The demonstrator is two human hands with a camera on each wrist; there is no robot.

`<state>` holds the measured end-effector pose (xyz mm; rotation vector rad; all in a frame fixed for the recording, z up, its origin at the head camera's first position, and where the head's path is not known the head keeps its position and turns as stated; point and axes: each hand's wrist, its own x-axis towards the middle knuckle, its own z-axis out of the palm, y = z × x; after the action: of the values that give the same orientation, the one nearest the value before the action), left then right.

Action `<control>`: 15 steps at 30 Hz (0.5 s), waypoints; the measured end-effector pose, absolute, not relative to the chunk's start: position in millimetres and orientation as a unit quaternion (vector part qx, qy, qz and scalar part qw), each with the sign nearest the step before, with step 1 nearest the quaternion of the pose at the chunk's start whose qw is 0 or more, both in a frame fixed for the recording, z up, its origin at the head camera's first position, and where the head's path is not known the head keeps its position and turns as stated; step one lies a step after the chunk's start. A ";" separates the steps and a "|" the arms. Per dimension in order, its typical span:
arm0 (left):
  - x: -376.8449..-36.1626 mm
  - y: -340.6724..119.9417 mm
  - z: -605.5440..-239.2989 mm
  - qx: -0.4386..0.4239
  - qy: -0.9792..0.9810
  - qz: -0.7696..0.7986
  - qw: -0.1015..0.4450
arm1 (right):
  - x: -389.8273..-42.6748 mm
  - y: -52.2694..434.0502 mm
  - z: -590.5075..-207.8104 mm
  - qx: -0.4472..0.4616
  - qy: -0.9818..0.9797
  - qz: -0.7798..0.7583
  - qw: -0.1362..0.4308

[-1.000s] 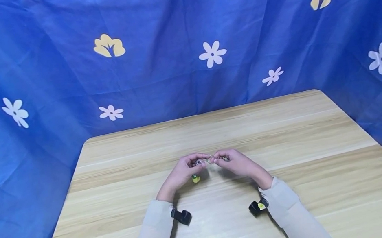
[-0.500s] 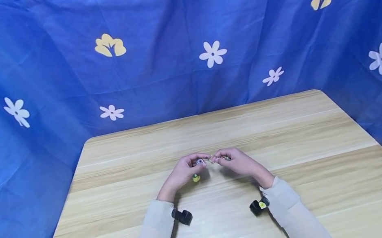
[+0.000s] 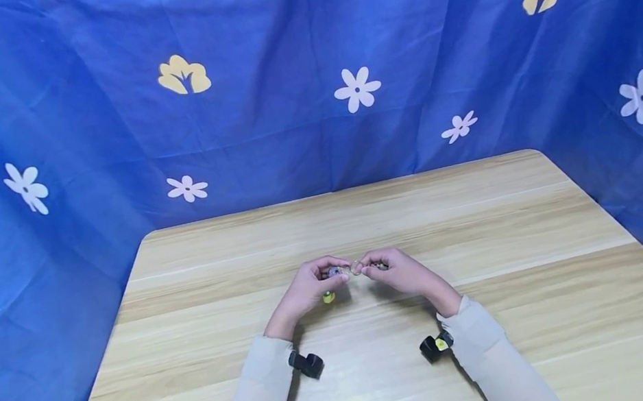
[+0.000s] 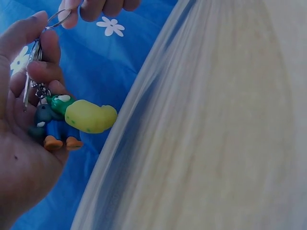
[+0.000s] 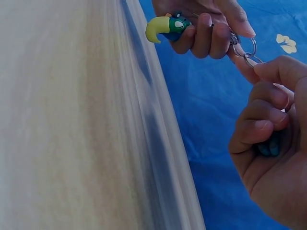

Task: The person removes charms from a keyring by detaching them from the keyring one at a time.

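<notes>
In the head view my left hand (image 3: pixel 308 287) and right hand (image 3: pixel 397 272) meet fingertip to fingertip above the middle of the table. The left hand grips a keychain: a small figurine (image 4: pixel 91 116) with a yellow-and-green top, blue body and orange feet dangles below its curled fingers. Thumb and forefinger pinch its metal parts near a split ring (image 5: pixel 253 48). My right thumb and forefinger pinch a second thin metal ring (image 5: pixel 249 61), which meets the first. A dark teal piece (image 5: pixel 270 144) lies inside my curled right fingers, mostly hidden.
A light wood-grain table (image 3: pixel 230 256) spreads beneath both hands. Behind it and at its sides hangs a blue curtain (image 3: pixel 262 98) with white and yellow flowers. Black camera mounts (image 3: pixel 306 365) sit on both wrists, close over the tabletop.
Both hands stay in nearly the same place. The ring between the fingertips has turned and shifted slightly, with small finger movements.
</notes>
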<state>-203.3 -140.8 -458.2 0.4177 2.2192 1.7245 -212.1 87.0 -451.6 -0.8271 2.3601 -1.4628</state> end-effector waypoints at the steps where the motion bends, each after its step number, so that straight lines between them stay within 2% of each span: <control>1: -203.3 -140.8 -458.3 0.143 0.773 0.600 0.149 | -212.1 86.9 -451.4 -0.285 0.808 -0.502 0.122; 15: -203.0 -140.9 -457.8 0.123 0.771 0.607 0.147 | -210.2 87.2 -448.2 -0.320 0.789 -0.507 0.137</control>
<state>-203.0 -140.9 -457.8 0.3527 2.2182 1.7478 -210.2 87.2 -448.2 -0.9254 2.2821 -1.4661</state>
